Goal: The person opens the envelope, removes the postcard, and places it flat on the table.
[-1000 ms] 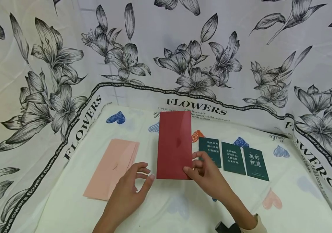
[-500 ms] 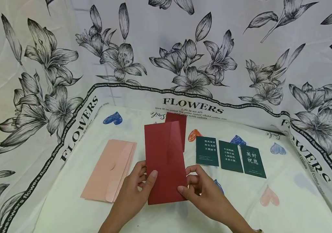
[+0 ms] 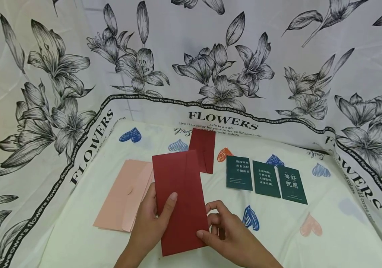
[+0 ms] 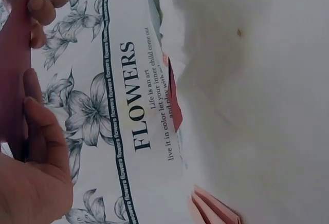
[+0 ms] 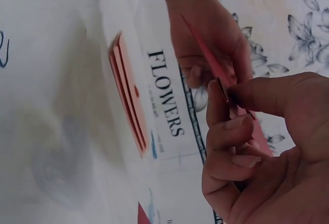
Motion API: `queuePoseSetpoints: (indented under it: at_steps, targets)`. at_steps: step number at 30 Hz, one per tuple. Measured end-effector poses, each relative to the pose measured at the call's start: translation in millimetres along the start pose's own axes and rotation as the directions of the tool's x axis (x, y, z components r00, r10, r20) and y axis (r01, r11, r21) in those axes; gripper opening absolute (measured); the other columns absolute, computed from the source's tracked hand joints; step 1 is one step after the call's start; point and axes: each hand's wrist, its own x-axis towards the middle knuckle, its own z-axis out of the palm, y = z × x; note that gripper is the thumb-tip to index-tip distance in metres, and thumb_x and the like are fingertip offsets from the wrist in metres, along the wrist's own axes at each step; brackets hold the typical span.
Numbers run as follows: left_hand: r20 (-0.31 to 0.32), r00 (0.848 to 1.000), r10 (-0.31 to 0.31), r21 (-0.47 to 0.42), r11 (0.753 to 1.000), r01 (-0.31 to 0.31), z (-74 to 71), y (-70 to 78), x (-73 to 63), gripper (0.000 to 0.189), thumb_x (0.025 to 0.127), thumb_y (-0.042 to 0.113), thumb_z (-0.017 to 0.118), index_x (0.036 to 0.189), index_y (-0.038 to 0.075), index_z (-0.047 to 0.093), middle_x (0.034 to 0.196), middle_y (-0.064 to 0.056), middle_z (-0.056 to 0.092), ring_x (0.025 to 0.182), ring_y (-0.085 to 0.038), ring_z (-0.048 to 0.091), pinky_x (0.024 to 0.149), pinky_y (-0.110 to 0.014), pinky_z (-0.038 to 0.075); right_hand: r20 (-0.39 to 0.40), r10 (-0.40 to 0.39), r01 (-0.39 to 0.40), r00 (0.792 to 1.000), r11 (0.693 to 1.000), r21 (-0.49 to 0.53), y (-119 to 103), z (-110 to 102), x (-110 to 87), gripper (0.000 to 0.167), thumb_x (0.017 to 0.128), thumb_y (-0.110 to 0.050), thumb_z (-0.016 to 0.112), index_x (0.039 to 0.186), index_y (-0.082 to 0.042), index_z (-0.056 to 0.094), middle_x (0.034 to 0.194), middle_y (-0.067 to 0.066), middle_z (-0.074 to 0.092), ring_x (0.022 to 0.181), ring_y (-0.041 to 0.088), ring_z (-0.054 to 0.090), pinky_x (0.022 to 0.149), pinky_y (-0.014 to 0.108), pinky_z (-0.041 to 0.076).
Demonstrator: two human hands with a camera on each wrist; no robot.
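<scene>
Both hands hold a dark red envelope (image 3: pixel 180 201) lifted above the heart-print cloth (image 3: pixel 278 230). My left hand (image 3: pixel 155 219) grips its left edge, thumb across the front. My right hand (image 3: pixel 222 232) pinches its lower right edge between thumb and fingers; the right wrist view shows that pinch on the envelope (image 5: pixel 226 80). In the left wrist view the thumb lies along the red envelope (image 4: pixel 13 64). A second dark red envelope (image 3: pixel 203 149) lies flat behind the held one.
Pink envelopes (image 3: pixel 123 193) lie stacked at the left, partly under the held envelope. Three dark green cards (image 3: pixel 266 178) sit in a row at the right. A flower-print sheet (image 3: pixel 211 56) rises behind and at the sides.
The held red envelope has come toward me and tilted left, uncovering the second red envelope behind it. My left hand, free a second ago, now grips its left edge.
</scene>
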Motion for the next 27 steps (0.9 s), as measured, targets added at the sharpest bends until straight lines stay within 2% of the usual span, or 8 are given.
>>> queuePoseSetpoints:
  at_steps: [3,7,9,12,15,17,22,27]
  targets:
    - [0.001,1.000,0.027,0.036,0.999,-0.027,4.7,-1.6,-2.4,0.035,0.107,0.023,0.066,0.138,0.019,0.050,0.119,-0.001,0.070,0.094,-0.020,0.077,0.070,-0.034,0.064,-0.098,-0.094,0.077,0.991,0.984,-0.160,-1.1,2.1,2.0,0.051,0.104,-0.037,0.070,0.145,-0.029,0.042,0.095,-0.012,0.071,0.072,0.007,0.060,0.058,0.023,0.051]
    - [0.026,0.997,0.073,0.107,0.991,-0.075,14.5,-4.2,-7.3,0.034,0.108,0.024,0.065,0.137,0.019,0.048,0.119,0.001,0.069,0.091,-0.015,0.077,0.068,-0.030,0.063,-0.210,-0.191,0.122,0.959,0.945,-0.302,-2.4,4.8,5.6,0.060,0.105,-0.036,0.070,0.154,-0.030,0.036,0.101,-0.018,0.068,0.072,0.005,0.060,0.055,0.023,0.049]
    - [0.034,0.996,0.082,0.120,0.989,-0.085,19.6,-4.7,-9.7,0.034,0.108,0.024,0.064,0.137,0.018,0.047,0.119,0.001,0.069,0.092,-0.014,0.076,0.069,-0.030,0.063,-0.240,-0.187,0.103,0.953,0.939,-0.327,-3.2,5.8,6.8,0.065,0.104,-0.039,0.070,0.157,-0.030,0.034,0.105,-0.017,0.068,0.073,0.005,0.059,0.056,0.023,0.050]
    - [0.031,0.999,0.042,0.124,0.991,-0.045,26.5,-3.2,-13.4,0.034,0.108,0.027,0.063,0.137,0.020,0.047,0.119,0.004,0.067,0.096,-0.013,0.074,0.072,-0.030,0.063,-0.266,-0.131,0.032,0.955,0.938,-0.346,-3.6,8.0,7.5,0.077,0.100,-0.052,0.071,0.162,-0.031,0.031,0.114,-0.016,0.066,0.074,0.007,0.061,0.057,0.023,0.052]
    - [0.028,1.000,-0.002,0.150,0.989,-0.002,31.8,-0.5,-16.5,0.033,0.109,0.031,0.062,0.136,0.022,0.046,0.117,0.008,0.067,0.098,-0.011,0.073,0.077,-0.031,0.062,-0.274,-0.069,-0.038,0.959,0.930,-0.366,-2.4,11.0,7.5,0.089,0.094,-0.063,0.071,0.164,-0.027,0.028,0.113,-0.013,0.063,0.073,0.012,0.062,0.056,0.024,0.053]
    - [0.031,0.999,-0.017,0.167,0.986,0.011,34.1,1.3,-18.1,0.031,0.110,0.032,0.060,0.135,0.022,0.046,0.114,0.009,0.067,0.097,-0.010,0.072,0.079,-0.031,0.062,-0.275,-0.053,-0.058,0.960,0.923,-0.381,-1.4,12.7,7.8,0.094,0.093,-0.066,0.071,0.165,-0.022,0.028,0.110,-0.011,0.063,0.072,0.014,0.063,0.056,0.024,0.053]
    - [0.031,0.999,-0.011,0.195,0.981,0.005,36.8,3.8,-19.5,0.027,0.110,0.032,0.059,0.132,0.021,0.046,0.109,0.010,0.067,0.094,-0.008,0.072,0.078,-0.031,0.061,-0.278,-0.071,-0.046,0.958,0.918,-0.393,1.8,14.7,9.0,0.095,0.094,-0.064,0.070,0.164,-0.016,0.028,0.106,-0.012,0.063,0.072,0.009,0.062,0.057,0.023,0.054]
    - [0.028,1.000,-0.013,0.201,0.979,0.007,37.3,3.5,-19.6,0.028,0.110,0.031,0.060,0.133,0.022,0.046,0.110,0.011,0.066,0.095,-0.009,0.071,0.078,-0.030,0.061,-0.276,-0.107,-0.013,0.955,0.916,-0.401,5.2,14.5,9.0,0.088,0.099,-0.059,0.067,0.166,-0.021,0.025,0.114,-0.010,0.065,0.073,0.004,0.061,0.059,0.022,0.055]
